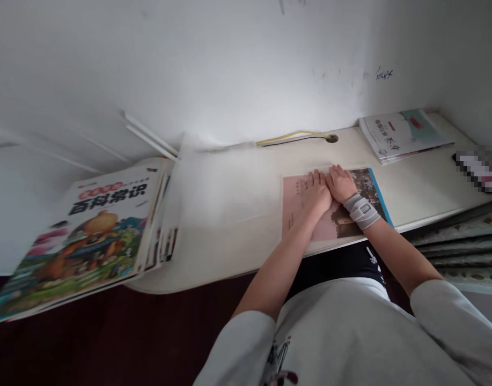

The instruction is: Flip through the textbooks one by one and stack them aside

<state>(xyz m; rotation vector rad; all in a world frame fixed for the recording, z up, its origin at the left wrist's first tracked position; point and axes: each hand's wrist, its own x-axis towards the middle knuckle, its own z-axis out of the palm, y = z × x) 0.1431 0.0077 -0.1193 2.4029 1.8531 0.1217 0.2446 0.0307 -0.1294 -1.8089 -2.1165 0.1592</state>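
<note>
left hand (316,194): flat, palm down on pink booklet (294,214), holds nothing
right hand (341,182): flat too, fingers out, side touching the left hand; grey wrist wrap (363,211)
booklet: lies on white tabletop (229,209), at front edge, right of middle
step: looks like pressing the cover flat
do well: probably keep both palms level, weight even, so the booklet doesn't skid off the edge
nearby: picture-book stack (88,241) far left, overhanging; workbooks (402,134) back right; yellow cable (294,134) by wall
</note>
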